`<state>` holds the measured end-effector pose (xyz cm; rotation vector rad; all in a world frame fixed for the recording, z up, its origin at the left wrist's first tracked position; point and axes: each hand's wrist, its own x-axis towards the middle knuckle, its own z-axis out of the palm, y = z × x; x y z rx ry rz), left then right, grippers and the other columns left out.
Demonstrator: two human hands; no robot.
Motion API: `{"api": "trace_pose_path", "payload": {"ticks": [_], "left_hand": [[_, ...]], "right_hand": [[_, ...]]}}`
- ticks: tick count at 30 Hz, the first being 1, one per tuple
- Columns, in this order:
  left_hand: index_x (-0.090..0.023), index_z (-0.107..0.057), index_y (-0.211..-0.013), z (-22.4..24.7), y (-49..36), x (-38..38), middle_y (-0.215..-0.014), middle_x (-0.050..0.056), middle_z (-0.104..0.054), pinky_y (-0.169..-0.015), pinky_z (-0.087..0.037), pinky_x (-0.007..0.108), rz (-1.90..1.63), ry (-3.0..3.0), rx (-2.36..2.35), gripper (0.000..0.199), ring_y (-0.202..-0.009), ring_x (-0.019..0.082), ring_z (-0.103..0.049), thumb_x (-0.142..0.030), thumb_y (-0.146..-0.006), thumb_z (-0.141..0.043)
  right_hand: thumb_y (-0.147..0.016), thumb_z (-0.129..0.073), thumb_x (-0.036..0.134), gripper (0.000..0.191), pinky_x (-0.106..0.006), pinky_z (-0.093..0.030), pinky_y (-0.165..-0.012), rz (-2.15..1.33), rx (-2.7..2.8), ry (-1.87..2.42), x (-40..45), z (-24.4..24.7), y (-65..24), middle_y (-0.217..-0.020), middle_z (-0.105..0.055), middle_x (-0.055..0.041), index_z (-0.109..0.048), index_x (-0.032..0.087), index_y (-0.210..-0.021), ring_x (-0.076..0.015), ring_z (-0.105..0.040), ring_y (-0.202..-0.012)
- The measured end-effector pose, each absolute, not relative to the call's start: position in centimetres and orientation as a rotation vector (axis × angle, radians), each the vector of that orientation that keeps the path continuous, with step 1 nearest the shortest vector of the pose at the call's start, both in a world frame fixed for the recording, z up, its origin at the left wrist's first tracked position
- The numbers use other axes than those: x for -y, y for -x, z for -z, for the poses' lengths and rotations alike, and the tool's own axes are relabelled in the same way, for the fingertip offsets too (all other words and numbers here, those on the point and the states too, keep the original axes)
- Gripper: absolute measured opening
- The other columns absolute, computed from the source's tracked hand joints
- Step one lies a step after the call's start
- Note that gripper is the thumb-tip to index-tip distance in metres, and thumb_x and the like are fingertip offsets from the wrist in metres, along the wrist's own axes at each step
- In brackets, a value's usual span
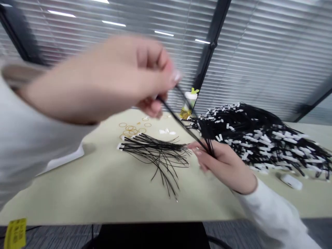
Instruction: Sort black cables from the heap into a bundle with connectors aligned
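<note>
Close to the camera, my left hand [124, 72] is raised above the table, its thumb and fingers pinched on the upper ends of some black cables [181, 123]. Lower and to the right, my right hand [223, 160] is closed around the same cables, which slant down between the two hands. Under and between the hands, a loose bunch of thin black cables [155, 147] with white connectors at the left ends lies on the table. The left hand is blurred by motion.
A large pile of black cables with white tags [259, 135] covers the table's right side. Rubber bands [131, 129], small white pieces [167, 131], a clear cup [190, 100] with yellow contents and a white case [292, 181] lie around on the table [103, 197].
</note>
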<state>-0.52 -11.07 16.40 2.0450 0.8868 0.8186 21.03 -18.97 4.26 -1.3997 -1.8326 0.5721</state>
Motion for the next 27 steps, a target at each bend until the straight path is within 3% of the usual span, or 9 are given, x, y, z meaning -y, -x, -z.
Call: {"api": "trace_pose_path", "payload": {"ticks": [2,4,6,8,10,14,18,20,27], "left_hand": [[-0.014,-0.055,-0.076,-12.7,1.2,11.2,-0.054,-0.003,-0.056,-0.045,-0.042,0.017,-0.660,-2.045,-0.883,0.021,-0.046,0.008,-0.055,-0.035,-0.075,-0.055],[-0.017,-0.051,-0.076,-8.2,1.5,10.9,-0.054,-0.005,-0.050,-0.043,-0.042,0.017,-0.498,-1.742,-0.849,0.020,-0.044,0.005,-0.049,-0.037,-0.075,-0.055],[-0.017,-0.048,-0.074,-3.8,1.3,10.5,-0.058,-0.007,-0.046,-0.043,-0.041,0.016,-0.436,-1.429,-0.866,0.021,-0.045,0.004,-0.047,-0.036,-0.074,-0.058],[-0.016,-0.046,-0.074,-0.4,0.4,10.4,-0.057,-0.007,-0.044,-0.043,-0.039,0.016,-0.404,-1.252,-0.870,0.021,-0.045,0.004,-0.046,-0.034,-0.074,-0.057],[-0.016,-0.045,-0.074,1.6,-0.7,10.6,-0.057,-0.007,-0.045,-0.046,-0.041,0.017,-0.450,-1.155,-0.855,0.018,-0.047,0.004,-0.047,-0.029,-0.074,-0.058],[-0.016,-0.046,-0.078,3.2,-1.9,10.8,-0.060,-0.007,-0.047,-0.052,-0.043,0.021,-0.565,-1.062,-0.844,0.014,-0.049,0.005,-0.051,-0.025,-0.074,-0.056],[-0.015,-0.047,-0.081,3.6,-1.8,10.6,-0.058,-0.007,-0.047,-0.051,-0.041,0.020,-0.605,-1.027,-0.861,0.012,-0.048,0.006,-0.052,-0.024,-0.077,-0.053],[-0.015,-0.047,-0.083,3.5,-1.7,10.4,-0.054,-0.007,-0.047,-0.050,-0.040,0.019,-0.590,-1.021,-0.898,0.010,-0.048,0.006,-0.052,-0.022,-0.078,-0.051],[-0.012,-0.047,-0.081,2.4,-1.6,9.9,-0.054,-0.007,-0.047,-0.050,-0.041,0.017,-0.535,-1.027,-0.908,0.003,-0.048,0.005,-0.050,-0.012,-0.078,-0.048]], "right_hand": [[-0.085,-0.040,0.039,0.032,-0.020,-0.041,-0.047,-0.580,2.048,1.576,19.9,-2.9,-24.2,-0.056,-0.053,0.0008,-0.057,0.015,-0.098,-0.0082,-0.050,-0.047],[-0.086,-0.037,0.038,0.033,-0.024,-0.044,-0.053,-0.662,2.277,1.784,20.6,-1.5,-27.4,-0.060,-0.058,-0.0020,-0.060,0.016,-0.092,-0.0124,-0.055,-0.054],[-0.079,-0.047,0.041,0.034,-0.031,-0.048,-0.067,-0.560,2.383,1.908,20.8,-0.8,-29.9,-0.084,-0.064,-0.0079,-0.060,0.016,-0.099,-0.0198,-0.060,-0.076],[-0.073,-0.054,0.046,0.047,-0.037,-0.046,-0.080,-0.377,2.397,1.953,20.2,-1.2,-31.1,-0.107,-0.059,-0.0118,-0.057,0.015,-0.108,-0.0251,-0.056,-0.097],[-0.076,-0.051,0.046,0.046,-0.035,-0.045,-0.083,-0.181,2.356,1.890,18.5,-2.6,-30.6,-0.112,-0.056,-0.0117,-0.055,0.015,-0.110,-0.0230,-0.054,-0.101],[-0.084,-0.043,0.036,0.028,-0.028,-0.044,-0.078,0.206,2.268,1.628,11.5,-5.5,-26.4,-0.090,-0.061,-0.0079,-0.059,0.014,-0.087,-0.0145,-0.056,-0.084],[-0.085,-0.045,0.029,0.021,-0.025,-0.044,-0.077,0.171,2.388,1.631,2.5,-3.8,-22.6,-0.090,-0.060,-0.0047,-0.058,0.015,-0.091,-0.0105,-0.054,-0.081],[-0.082,-0.051,0.028,0.018,-0.029,-0.044,-0.078,0.134,2.498,1.682,-0.8,-1.3,-21.7,-0.086,-0.059,-0.0040,-0.059,0.013,-0.089,-0.0117,-0.055,-0.080],[-0.085,-0.047,0.031,0.026,-0.038,-0.043,-0.084,0.262,2.544,1.867,-3.4,3.6,-21.6,-0.106,-0.053,-0.0070,-0.053,0.013,-0.102,-0.0163,-0.051,-0.097]]}}
